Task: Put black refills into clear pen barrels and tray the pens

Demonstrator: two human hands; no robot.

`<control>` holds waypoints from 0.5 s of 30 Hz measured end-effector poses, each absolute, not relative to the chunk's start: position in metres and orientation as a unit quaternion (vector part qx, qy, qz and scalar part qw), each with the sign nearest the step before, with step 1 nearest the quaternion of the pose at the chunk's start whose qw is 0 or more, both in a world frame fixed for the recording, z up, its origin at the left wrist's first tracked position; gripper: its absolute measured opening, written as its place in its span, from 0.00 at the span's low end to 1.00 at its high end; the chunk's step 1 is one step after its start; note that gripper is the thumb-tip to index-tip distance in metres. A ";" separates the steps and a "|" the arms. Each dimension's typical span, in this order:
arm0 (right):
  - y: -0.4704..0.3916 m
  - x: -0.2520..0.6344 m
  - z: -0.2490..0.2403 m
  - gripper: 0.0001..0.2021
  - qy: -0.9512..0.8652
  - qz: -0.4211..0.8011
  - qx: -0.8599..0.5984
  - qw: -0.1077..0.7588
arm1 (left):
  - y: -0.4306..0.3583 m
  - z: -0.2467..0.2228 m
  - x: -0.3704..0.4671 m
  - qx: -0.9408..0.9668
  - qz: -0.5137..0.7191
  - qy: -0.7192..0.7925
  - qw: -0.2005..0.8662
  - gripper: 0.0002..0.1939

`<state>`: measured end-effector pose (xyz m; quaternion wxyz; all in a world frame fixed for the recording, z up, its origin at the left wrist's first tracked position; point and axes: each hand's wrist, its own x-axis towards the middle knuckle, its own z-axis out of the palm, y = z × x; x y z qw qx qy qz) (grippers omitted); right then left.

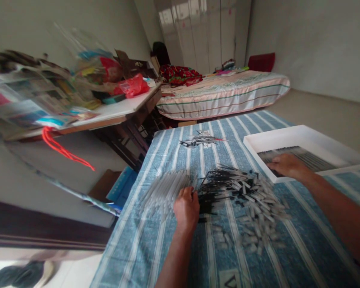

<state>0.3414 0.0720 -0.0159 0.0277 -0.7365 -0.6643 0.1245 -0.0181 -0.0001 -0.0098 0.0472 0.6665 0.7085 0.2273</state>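
Note:
My left hand (186, 208) is closed at the right edge of a pile of translucent white tubes (165, 192); what its fingers pinch is too small and blurred to name. My right hand (286, 165) reaches into a white foam tray (300, 134), its fingers closed together over a row of thin grey-black sticks (312, 158). Whether it holds one of them is hidden. Between the hands lies a loose heap of thin black rods (214, 180) and short whitish caps (261, 204), all on a blue striped cloth (132, 248).
A small bunch of thin dark pieces (202, 140) lies farther back on the cloth. At the left stands a cluttered side table (123, 110) with bags and a hanging red cord (66, 151). Behind is a bed (222, 96). Dark shoes (21, 274) rest on the floor at lower left.

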 end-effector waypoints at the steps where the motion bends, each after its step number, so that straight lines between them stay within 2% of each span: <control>1: 0.070 0.339 -0.013 0.16 -0.657 0.109 -0.745 0.040 | 0.000 -0.009 -0.017 0.669 0.198 0.716 0.023 0.11; 6: 0.051 0.316 0.005 0.18 -0.630 0.044 -0.769 0.097 | 0.006 -0.009 -0.009 0.677 0.076 0.731 -0.041 0.10; 10: 0.034 0.283 0.012 0.17 -0.676 0.067 -0.710 0.185 | 0.011 -0.010 -0.006 0.675 0.047 0.735 -0.055 0.11; 15: 0.018 0.237 0.010 0.16 -0.764 0.119 -0.612 0.169 | 0.013 -0.012 -0.005 0.682 0.034 0.727 -0.067 0.14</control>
